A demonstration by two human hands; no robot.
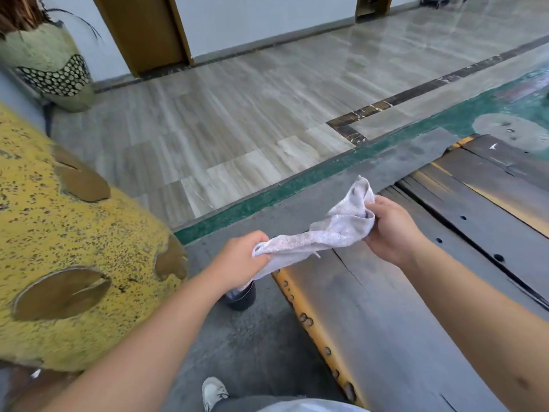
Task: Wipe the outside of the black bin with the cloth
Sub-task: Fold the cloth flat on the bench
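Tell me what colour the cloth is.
The cloth is pale greyish-white with dark smudges, seen in the head view.

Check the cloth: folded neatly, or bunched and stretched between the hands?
Bunched and stretched, not folded. The cloth hangs crumpled, the left hand gripping one end and the right hand the other.

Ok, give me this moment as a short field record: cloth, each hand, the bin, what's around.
cloth: pale cloth, crumpled, stretched between both hands in the air
left hand: left hand grips the cloth's lower left end
right hand: right hand grips the bunched right end
bin: small dark round object on the floor under the left hand, mostly hidden; cannot confirm it is the bin
contact: cloth not touching it
surroundings: yellow speckled object at left; dark wooden planks at right
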